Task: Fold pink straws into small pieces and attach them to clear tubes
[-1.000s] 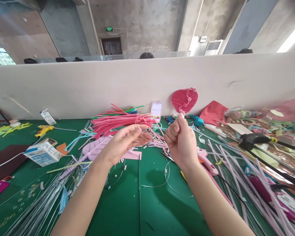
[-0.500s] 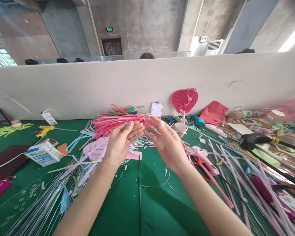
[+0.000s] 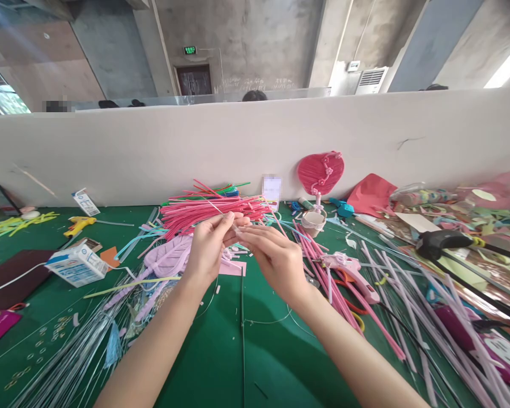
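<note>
My left hand (image 3: 210, 243) is closed in a pinch on a thin pale string (image 3: 213, 205), whose end sticks up to the left past the fingertips. My right hand (image 3: 276, 258) meets it at the fingertips, its fingers pressed together around the same string. The exact grip between the hands is partly hidden. Behind them lies a bundle of pink and red fuzzy pipe cleaners (image 3: 204, 212). A lilac leaf-shaped piece (image 3: 168, 258) rests just left of my left wrist, and a pink card (image 3: 238, 269) lies below the hands.
A pink glue gun (image 3: 348, 272) and lilac stems (image 3: 403, 306) lie to the right. A red round fan shape (image 3: 321, 173) stands in a cup (image 3: 313, 222). At left are a small box (image 3: 76, 265), a yellow glue gun (image 3: 79, 225) and a spread of wires (image 3: 76, 340).
My right hand has come down and inward from an open, spread pose, and its fingers have closed at the left hand's fingertips. The string's curved loop now shows as a straighter end.
</note>
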The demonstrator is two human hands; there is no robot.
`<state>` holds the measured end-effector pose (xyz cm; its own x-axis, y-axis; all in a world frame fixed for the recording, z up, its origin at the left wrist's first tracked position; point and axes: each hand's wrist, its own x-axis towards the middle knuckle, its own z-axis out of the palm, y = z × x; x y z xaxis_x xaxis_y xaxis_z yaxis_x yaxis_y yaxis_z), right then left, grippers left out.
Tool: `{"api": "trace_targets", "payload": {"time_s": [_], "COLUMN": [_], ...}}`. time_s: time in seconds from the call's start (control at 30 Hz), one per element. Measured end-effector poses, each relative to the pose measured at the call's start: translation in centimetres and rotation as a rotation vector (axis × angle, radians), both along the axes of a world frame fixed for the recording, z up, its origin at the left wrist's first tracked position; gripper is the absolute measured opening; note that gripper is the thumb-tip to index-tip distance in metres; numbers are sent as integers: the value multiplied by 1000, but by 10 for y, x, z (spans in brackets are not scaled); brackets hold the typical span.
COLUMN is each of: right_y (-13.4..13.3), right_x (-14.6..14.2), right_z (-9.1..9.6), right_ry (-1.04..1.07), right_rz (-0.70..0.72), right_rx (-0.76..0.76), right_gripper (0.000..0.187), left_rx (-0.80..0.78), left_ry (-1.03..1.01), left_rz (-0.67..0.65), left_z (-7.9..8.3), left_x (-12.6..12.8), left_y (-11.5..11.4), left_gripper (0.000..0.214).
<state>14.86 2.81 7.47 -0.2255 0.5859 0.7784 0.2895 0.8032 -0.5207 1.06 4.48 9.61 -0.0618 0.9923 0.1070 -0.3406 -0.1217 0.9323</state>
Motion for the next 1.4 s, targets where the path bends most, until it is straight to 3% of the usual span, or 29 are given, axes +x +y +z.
{"api": "trace_targets", "payload": {"time_s": [0.1, 0.2, 0.3, 0.43, 0.77, 0.9, 1.2, 1.4], "right_y": [0, 4, 9, 13, 17, 16, 19, 20], "right_x": [2, 5, 8, 10, 14, 16, 18, 18], "right_z": [5, 9, 10, 10, 9, 10, 9, 6], "right_ry": [215, 485, 689, 768, 609, 579, 738, 704], "right_rz": [-32, 64, 187, 258, 73, 79, 122, 84], "right_rx": [-294, -546, -713, -884, -854, -859, -867, -832], "right_gripper": [14, 18, 22, 26, 30, 29, 33, 34], "left_rx": [-18, -17, -2, 35, 70, 68, 121, 139], "left_ry": [13, 7, 2, -3, 185, 157, 218, 211], "left_rz": [-27, -45, -55, -45, 117, 119, 119, 205], "left_z": [4, 7, 7, 5, 6, 7, 10, 10], "left_x": [-3, -5, -6, -7, -10, -10, -13, -16], "left_y": [-2, -2, -1, 1, 2, 2, 2, 3], "left_gripper": [26, 27, 28, 31, 27, 27, 27, 35]}}
